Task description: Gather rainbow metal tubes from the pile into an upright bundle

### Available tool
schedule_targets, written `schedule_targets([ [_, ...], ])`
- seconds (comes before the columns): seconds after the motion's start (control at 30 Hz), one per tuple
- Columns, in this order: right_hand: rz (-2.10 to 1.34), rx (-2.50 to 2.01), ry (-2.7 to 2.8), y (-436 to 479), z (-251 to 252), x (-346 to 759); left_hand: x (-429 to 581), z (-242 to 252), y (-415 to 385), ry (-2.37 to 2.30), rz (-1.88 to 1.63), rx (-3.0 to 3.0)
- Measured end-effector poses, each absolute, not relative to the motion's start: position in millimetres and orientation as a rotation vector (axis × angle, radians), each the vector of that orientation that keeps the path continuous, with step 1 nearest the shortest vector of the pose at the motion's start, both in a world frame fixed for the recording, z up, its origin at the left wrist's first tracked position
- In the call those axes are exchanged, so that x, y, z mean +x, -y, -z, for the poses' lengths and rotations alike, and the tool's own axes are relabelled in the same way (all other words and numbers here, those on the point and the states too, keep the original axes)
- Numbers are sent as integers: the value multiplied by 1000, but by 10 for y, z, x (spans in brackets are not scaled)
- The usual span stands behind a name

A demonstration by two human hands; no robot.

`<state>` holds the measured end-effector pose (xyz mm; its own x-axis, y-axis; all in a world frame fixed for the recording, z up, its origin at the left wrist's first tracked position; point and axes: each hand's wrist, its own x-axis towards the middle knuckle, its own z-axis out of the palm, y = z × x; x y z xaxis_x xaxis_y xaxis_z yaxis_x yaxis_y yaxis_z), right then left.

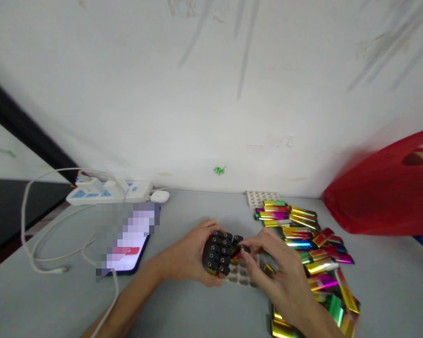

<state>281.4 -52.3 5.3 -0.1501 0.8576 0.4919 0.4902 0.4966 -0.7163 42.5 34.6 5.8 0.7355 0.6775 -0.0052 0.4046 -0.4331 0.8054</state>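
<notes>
My left hand [193,251] is wrapped round the left side of a pale grid tray [245,276] and the lighters standing in it. Several upright lighters [219,251] show their black ends, each with a small round hole, in rows at the tray's left side. Between thumb and fingertips, my right hand [284,267] pinches one more lighter [245,249], tilted, its black end beside the last row. Bare pockets show in the tray's right part. Right of that hand lies a loose pile of shiny lighters [322,266] in gold, red, green, blue and purple.
A second pale grid tray [262,198] lies by the wall. At the right stands a red bag [380,188]. On the left are a phone [136,239], a white power strip [137,191] and a looping white cable [28,225].
</notes>
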Motion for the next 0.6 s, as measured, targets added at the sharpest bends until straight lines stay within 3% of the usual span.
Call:
schedule_targets([
  [0.6,-485,-1068,1924,492,-106,2877,423,-23,-330,-821,-417,2072],
])
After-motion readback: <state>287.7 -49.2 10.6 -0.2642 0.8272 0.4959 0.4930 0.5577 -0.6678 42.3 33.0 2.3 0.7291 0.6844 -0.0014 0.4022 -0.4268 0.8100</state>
